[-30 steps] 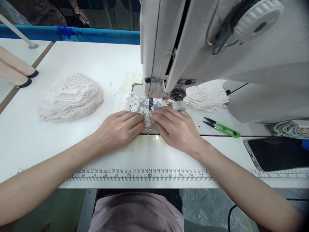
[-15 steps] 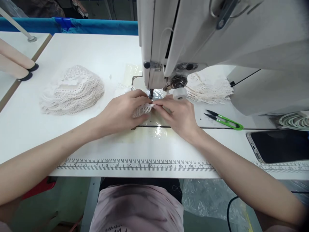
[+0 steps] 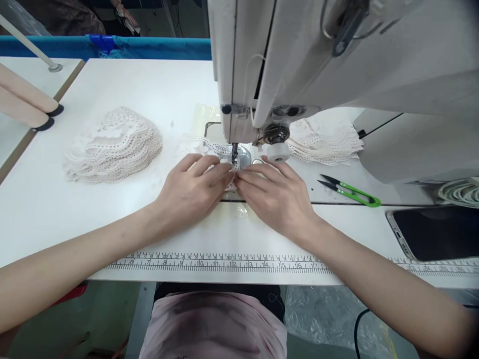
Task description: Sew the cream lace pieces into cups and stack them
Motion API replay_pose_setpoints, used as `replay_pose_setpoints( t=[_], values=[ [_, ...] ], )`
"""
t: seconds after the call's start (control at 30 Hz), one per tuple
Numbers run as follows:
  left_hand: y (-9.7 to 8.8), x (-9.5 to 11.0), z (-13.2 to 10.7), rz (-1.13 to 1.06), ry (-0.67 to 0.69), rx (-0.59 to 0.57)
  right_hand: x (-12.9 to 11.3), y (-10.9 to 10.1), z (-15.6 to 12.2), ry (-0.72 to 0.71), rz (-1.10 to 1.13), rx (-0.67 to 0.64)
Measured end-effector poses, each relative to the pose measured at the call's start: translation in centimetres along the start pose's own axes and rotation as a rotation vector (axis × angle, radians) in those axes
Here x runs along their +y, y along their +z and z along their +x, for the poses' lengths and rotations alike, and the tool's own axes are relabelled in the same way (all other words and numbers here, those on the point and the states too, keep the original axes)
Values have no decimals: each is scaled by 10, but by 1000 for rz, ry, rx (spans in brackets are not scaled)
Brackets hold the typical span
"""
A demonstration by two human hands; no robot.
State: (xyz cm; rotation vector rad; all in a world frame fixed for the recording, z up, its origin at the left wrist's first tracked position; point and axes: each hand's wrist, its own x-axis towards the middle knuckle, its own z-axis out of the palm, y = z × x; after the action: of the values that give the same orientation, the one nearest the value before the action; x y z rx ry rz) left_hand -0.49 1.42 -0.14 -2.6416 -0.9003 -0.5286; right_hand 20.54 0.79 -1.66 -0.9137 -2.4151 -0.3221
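Note:
A strip of white lace trim [image 3: 217, 147] lies under the presser foot [image 3: 234, 152] of the white sewing machine [image 3: 242, 94]. My left hand [image 3: 196, 187] is closed, its thumb and fingertips pinching the lace just in front of the foot. Close beside it, my right hand [image 3: 275, 197] grips the same piece, fingertips almost meeting the left ones. Part of the lace between and beneath the fingers is hidden. Behind my left hand, the lace trails off to the left on the machine bed.
A pile of lace pieces [image 3: 116, 147] lies on the left, another lace stack [image 3: 324, 142] behind the machine head. Green thread snips [image 3: 352, 192], a phone [image 3: 437, 229] and a coiled white band [image 3: 460, 192] are on the right. A printed ruler [image 3: 217, 262] runs along the front edge.
Both hands have come slightly toward me and turned flatter, with their fingertips closer together. More of the lace shows to the left of the foot. The camera view has shifted a little.

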Motion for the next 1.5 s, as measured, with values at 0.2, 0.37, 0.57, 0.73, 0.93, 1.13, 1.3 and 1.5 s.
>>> replay_pose_setpoints(
  t=[0.2,0.37,0.57,0.73,0.93,1.13,1.3,1.5],
  values=[
    [2,2,-13,-36,22,-19,-5,-7,-1,-64,-67,-30],
    [2,0,-11,-26,29,-40,-5,-6,0,-45,-45,-44],
    [0,1,-9,12,41,-30,-5,-5,0,-39,-50,-40],
    [1,2,-9,1,15,-17,-5,-6,0,-31,-49,-32],
    [3,1,-8,-27,-20,-30,-4,-5,0,-25,-45,-46],
    [7,-3,-5,-51,-71,-56,-2,-1,1,12,-65,-76],
    [10,-5,-2,-66,-98,-53,1,0,4,34,-76,-96],
    [4,-2,-6,-21,-23,-8,2,-1,4,18,-97,-78]
  ],
)
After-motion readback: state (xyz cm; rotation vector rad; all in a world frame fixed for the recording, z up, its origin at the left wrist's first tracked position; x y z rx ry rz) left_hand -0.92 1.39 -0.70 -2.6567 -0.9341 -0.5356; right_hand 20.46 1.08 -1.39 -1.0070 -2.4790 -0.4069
